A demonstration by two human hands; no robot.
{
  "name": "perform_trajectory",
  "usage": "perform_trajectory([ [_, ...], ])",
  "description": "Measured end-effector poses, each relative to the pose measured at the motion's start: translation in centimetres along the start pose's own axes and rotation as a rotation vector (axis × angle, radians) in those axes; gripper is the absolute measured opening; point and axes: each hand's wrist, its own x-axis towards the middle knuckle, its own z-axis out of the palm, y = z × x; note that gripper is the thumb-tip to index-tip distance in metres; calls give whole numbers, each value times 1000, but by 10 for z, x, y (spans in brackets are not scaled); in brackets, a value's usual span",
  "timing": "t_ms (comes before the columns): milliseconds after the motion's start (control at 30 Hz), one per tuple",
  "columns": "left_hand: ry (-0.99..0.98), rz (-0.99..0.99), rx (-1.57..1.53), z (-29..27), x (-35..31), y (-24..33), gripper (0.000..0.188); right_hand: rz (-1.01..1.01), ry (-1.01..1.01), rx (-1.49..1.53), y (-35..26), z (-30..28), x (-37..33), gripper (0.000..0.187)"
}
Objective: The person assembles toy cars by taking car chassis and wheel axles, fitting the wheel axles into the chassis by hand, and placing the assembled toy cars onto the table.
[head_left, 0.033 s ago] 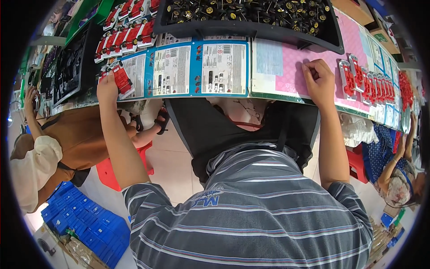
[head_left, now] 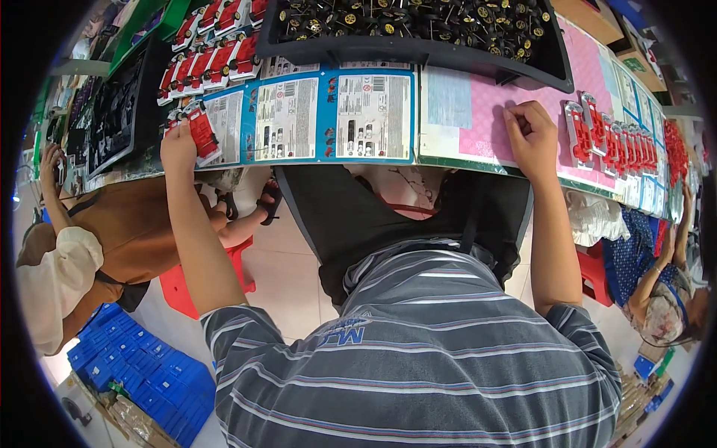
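My left hand (head_left: 179, 148) is closed on a red-and-white toy car (head_left: 203, 136) near the table's front edge. The car is tilted, its red side facing up. Beside it, rows of similar toy cars (head_left: 202, 69) with wheels fitted stand at the back left. My right hand (head_left: 535, 138) rests with curled fingers on the pink sheet (head_left: 485, 123); what is inside them, if anything, is hidden. To its right lies a row of red-and-white car bodies (head_left: 612, 142), with no wheels showing.
A black tray (head_left: 493, 66) heaped with black-and-yellow wheels on axles spans the back of the table. Printed cards (head_left: 373, 112) lie along the front. Another black tray (head_left: 119, 119) sits at left. People sit on both sides; blue boxes (head_left: 142, 366) are stacked on the floor.
The toy car in my left hand has turned very slightly. My right hand stays in about the same place.
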Motion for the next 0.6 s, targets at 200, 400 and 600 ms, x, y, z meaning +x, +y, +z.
perform_trajectory([
  [200,110,139,343,6,-24,43,45,35,11,-24,1,-7,-1,9],
  [400,439,521,475,-6,-85,78,32,-32,9,-11,-9,-40,-10,6],
  [600,352,375,257,3,-142,78,33,59,43,-283,2,-110,-20,20],
])
